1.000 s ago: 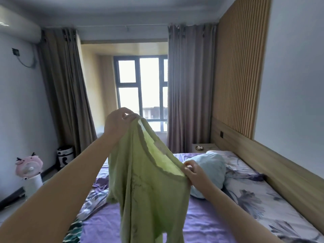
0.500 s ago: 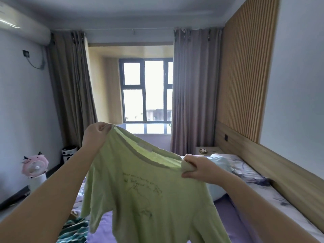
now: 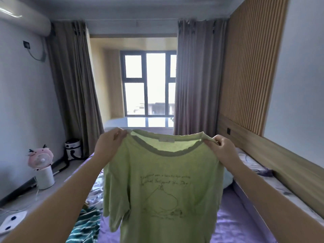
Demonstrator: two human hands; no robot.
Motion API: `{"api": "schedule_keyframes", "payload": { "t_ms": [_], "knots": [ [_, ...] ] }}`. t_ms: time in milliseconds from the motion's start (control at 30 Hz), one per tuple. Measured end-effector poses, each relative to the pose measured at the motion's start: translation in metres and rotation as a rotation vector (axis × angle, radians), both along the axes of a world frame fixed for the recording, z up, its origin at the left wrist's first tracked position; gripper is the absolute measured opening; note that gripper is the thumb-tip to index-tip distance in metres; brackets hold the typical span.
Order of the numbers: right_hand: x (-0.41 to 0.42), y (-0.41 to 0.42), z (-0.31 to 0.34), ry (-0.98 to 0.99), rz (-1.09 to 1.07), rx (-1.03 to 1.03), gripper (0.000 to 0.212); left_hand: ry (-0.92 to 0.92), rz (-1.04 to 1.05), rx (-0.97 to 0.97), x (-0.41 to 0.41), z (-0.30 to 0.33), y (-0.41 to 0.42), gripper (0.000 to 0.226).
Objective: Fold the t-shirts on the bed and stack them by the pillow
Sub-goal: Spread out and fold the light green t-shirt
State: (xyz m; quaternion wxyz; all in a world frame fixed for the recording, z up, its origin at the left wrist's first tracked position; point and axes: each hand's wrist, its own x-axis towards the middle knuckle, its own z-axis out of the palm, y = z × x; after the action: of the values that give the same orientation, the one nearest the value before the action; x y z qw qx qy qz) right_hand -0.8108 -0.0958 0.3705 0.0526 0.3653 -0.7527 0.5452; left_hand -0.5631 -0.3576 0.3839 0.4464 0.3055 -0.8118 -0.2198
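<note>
A light green t-shirt (image 3: 163,186) with a grey collar and a line drawing on its front hangs spread out in the air above the bed (image 3: 233,223). My left hand (image 3: 109,146) pinches its left shoulder. My right hand (image 3: 221,148) pinches its right shoulder. The shirt faces me and hides most of the bed behind it. A pale blue pillow (image 3: 228,179) peeks out by the shirt's right edge, near the floral pillow (image 3: 249,160) at the headboard.
A teal striped garment (image 3: 85,227) and crumpled white-patterned cloth (image 3: 95,192) lie on the bed's left side. A pink fan (image 3: 41,159) on a white stand sits on the floor at left. A wooden headboard (image 3: 273,160) runs along the right.
My hands have moved apart and levelled out, pulling the green shirt from a bunched hang into a flat spread with its printed front facing me.
</note>
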Motion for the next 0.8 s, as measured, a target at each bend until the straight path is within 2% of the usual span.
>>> {"api": "schedule_keyframes", "payload": {
  "t_ms": [133, 367, 533, 667, 800],
  "knots": [
    [0.008, 0.002, -0.011, 0.007, 0.066, 0.101, 0.031, -0.089, -0.058, -0.037, 0.009, -0.032, -0.007, 0.023],
    [0.038, 0.011, -0.03, -0.044, 0.076, 0.132, 0.018, -0.014, -0.033, 0.063, -0.001, -0.057, 0.011, 0.019],
    [0.061, 0.027, -0.04, 0.051, -0.018, 0.19, 0.023, 0.024, 0.028, 0.123, 0.005, -0.059, 0.041, 0.02],
    [0.071, 0.051, -0.036, 0.158, -0.119, 0.234, 0.029, -0.069, 0.099, -0.025, 0.027, -0.051, 0.065, 0.021],
    [0.085, 0.081, -0.023, 0.179, -0.197, 0.296, 0.026, -0.01, 0.135, -0.113, 0.054, -0.036, 0.098, 0.021]
  ]
}}
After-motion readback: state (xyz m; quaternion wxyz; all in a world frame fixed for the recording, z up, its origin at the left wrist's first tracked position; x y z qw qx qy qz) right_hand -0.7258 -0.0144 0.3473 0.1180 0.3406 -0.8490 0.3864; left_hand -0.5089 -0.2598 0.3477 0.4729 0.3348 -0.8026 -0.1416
